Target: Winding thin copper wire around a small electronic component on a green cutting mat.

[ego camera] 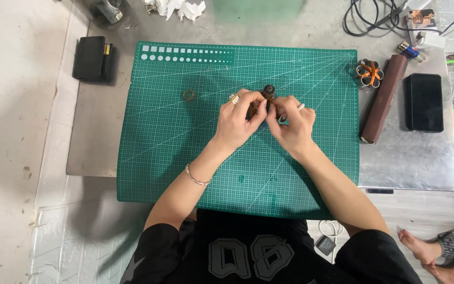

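1. Head view: the left hand (237, 120) and right hand (291, 123) both pinch a small dark coiled part (268, 94) over the green cutting mat (158, 147), near the table's far edge.
2. The part's long axis points away from the person; both hands are equally near.

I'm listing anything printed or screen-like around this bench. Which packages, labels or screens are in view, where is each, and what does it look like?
Phone: right of the green mat, flat black rectangle, screen dark.
Small box: top right by the black cables, squarish, brown and white print.
Black case: left of the mat, dark rectangle with a small yellow-red label at its edge.
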